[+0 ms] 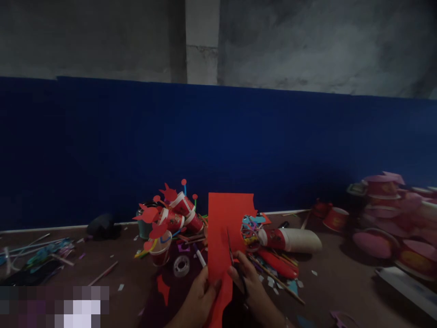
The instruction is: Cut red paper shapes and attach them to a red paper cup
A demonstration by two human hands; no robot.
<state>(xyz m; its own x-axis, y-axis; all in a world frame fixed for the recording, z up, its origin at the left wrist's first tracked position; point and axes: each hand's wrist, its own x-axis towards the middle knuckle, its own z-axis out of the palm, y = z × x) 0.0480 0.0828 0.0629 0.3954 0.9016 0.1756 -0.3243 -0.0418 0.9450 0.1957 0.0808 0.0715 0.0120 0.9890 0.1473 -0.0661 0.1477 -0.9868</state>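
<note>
A sheet of red paper [223, 214] stands upright in front of me, its right edge cut unevenly. My left hand [200, 296] pinches it near the lower left edge, thumb on the near face. In my right hand [248, 280] is a pair of scissors [230, 246] with dark handles, fingers closed round the grips. Its blades point up and lie against the paper. Just left of the sheet are a roll of clear tape [181, 265], a white marker [200, 256] and a red paper scrap [163, 289].
Red paper cups [172, 218] with paper shapes and straws cluster at the back left. A stack of cups [290, 240] lies on its side at right, near a red pouch [278, 263]. More decorated cups [382, 228] crowd the far right. A blue partition [218, 136] rises behind.
</note>
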